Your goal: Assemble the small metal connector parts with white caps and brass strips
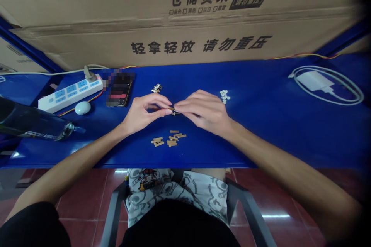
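Over the middle of the blue table [208, 148], my left hand [145, 112] and my right hand [203, 111] meet at the fingertips. Both pinch a small part [174, 112] with a tan piece and a shiny metal-looking bit; the fingers cover most of it. Nearer to me lies a loose group of small flat tan strips [172, 142]. Behind my left hand is a little pile of shiny metal-looking pieces [157, 88]. Several small white pieces [224, 96] lie just beyond my right hand.
On the left are a white power strip [72, 92], a phone [119, 90], a pale egg-shaped object [82, 107] and a dark bottle [34, 119] on its side. A white charger [314, 81] with coiled cable lies right. A large cardboard box [162, 27] stands behind.
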The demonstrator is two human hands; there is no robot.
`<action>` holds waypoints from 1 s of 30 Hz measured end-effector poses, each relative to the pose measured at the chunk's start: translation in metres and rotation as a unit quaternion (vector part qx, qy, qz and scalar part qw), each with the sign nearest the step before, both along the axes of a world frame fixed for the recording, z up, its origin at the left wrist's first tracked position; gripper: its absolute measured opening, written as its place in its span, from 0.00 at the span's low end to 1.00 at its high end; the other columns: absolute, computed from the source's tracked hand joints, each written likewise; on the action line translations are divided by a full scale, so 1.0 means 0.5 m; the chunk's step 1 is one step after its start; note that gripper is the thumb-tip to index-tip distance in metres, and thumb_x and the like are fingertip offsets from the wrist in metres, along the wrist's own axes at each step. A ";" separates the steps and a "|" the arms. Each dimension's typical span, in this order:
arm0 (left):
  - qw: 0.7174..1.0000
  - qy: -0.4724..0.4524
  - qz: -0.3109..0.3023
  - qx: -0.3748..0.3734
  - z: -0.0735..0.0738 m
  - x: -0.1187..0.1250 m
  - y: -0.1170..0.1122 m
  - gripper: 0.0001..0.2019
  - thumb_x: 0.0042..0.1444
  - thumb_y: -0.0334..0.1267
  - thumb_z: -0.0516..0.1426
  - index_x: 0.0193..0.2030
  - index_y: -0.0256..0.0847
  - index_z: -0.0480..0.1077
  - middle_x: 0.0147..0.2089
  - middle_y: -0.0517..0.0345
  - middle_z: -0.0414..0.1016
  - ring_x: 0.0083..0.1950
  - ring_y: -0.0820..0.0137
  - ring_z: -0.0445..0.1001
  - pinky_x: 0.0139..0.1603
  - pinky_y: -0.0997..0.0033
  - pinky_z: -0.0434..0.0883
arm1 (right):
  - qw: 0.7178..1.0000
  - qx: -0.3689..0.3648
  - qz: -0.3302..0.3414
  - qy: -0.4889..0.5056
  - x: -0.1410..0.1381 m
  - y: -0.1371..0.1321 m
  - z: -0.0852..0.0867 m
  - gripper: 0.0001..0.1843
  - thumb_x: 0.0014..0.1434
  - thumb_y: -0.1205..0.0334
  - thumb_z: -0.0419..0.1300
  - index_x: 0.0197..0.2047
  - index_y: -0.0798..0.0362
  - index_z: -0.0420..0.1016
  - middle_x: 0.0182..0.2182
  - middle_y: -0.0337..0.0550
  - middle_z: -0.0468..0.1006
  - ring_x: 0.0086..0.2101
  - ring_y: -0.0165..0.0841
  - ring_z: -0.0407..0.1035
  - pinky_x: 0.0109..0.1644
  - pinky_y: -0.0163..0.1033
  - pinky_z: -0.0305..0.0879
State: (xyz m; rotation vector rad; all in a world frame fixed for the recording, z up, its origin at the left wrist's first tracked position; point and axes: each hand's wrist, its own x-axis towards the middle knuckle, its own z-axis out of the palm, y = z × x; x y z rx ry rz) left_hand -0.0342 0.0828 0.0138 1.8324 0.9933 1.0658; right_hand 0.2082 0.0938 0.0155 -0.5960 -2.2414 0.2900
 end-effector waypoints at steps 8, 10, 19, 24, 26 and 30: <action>1.000 -0.015 0.001 -0.002 0.006 0.006 -0.005 0.12 0.56 0.46 0.69 0.39 0.42 0.78 0.40 0.55 0.83 0.39 0.69 0.83 0.42 0.71 0.81 | 0.999 -0.030 0.029 0.015 -0.005 0.002 -0.008 0.08 0.68 0.57 0.62 0.41 0.46 0.83 0.37 0.41 0.86 0.35 0.36 0.77 0.42 0.45 0.72; 1.000 -0.008 0.006 0.001 0.010 0.004 -0.003 0.12 0.57 0.47 0.69 0.39 0.41 0.77 0.40 0.55 0.83 0.40 0.68 0.83 0.42 0.71 0.81 | 0.997 -0.040 0.027 0.052 -0.011 -0.002 -0.009 0.07 0.68 0.59 0.63 0.42 0.47 0.83 0.37 0.41 0.86 0.35 0.35 0.77 0.41 0.44 0.73; 0.999 -0.003 -0.042 -0.018 -0.003 0.004 0.001 0.12 0.58 0.42 0.68 0.45 0.42 0.76 0.44 0.55 0.83 0.46 0.68 0.84 0.45 0.74 0.81 | 0.998 -0.009 0.004 0.064 -0.014 0.005 -0.016 0.08 0.68 0.64 0.62 0.44 0.47 0.83 0.41 0.42 0.86 0.38 0.35 0.79 0.42 0.43 0.76; 0.999 0.013 -0.045 -0.013 -0.011 0.006 0.001 0.13 0.60 0.44 0.67 0.47 0.41 0.75 0.43 0.55 0.83 0.47 0.66 0.84 0.46 0.72 0.82 | 0.998 0.049 0.011 0.035 -0.007 0.015 -0.023 0.09 0.68 0.66 0.61 0.46 0.48 0.83 0.42 0.43 0.86 0.38 0.35 0.78 0.42 0.43 0.75; 0.999 0.008 -0.048 -0.021 -0.014 0.006 0.003 0.14 0.60 0.44 0.67 0.48 0.41 0.74 0.42 0.55 0.83 0.45 0.66 0.84 0.46 0.72 0.82 | 0.998 0.055 0.023 0.015 -0.005 0.018 -0.027 0.10 0.68 0.67 0.61 0.47 0.48 0.83 0.42 0.43 0.86 0.38 0.35 0.78 0.41 0.42 0.75; 0.998 0.005 -0.053 -0.024 -0.020 0.007 0.005 0.13 0.60 0.43 0.67 0.47 0.41 0.74 0.40 0.56 0.84 0.43 0.67 0.84 0.44 0.73 0.82 | 0.998 0.042 0.042 -0.003 -0.005 0.025 -0.039 0.09 0.69 0.65 0.60 0.47 0.49 0.83 0.40 0.43 0.86 0.37 0.35 0.77 0.39 0.43 0.75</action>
